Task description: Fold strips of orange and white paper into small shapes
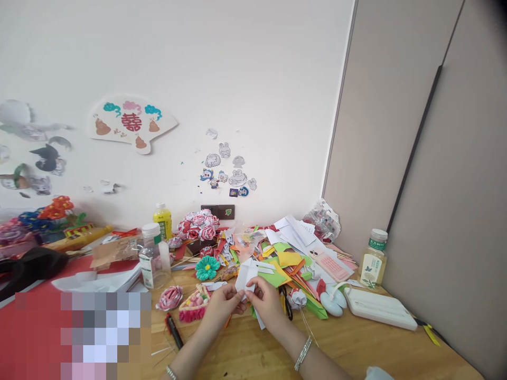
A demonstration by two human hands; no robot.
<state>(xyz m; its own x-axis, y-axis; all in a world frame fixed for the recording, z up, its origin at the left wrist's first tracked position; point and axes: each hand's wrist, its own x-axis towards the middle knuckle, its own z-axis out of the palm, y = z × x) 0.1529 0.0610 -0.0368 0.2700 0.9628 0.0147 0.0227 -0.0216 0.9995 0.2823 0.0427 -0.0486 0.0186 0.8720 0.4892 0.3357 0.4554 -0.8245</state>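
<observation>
A folded piece of white paper [246,274] is pinched between both hands above the wooden table. My left hand [226,305] grips its lower left side, fingers closed. My right hand [262,296] holds the lower right side between thumb and fingers, close to the left thumb. Just left of the hands sit a cake-slice-shaped craft piece [195,305] with a pink base and a teal flower [207,268]. A heap of coloured paper pieces [283,264] spreads behind and to the right of the hands.
A black pen [174,330] and a pink-and-white paper rose [169,298] lie to the left. Bottles stand at both sides, including a clear one [152,256] and a capped one [373,259]. A white power bank [381,307] and a pink calculator-like phone case [329,264] lie at right.
</observation>
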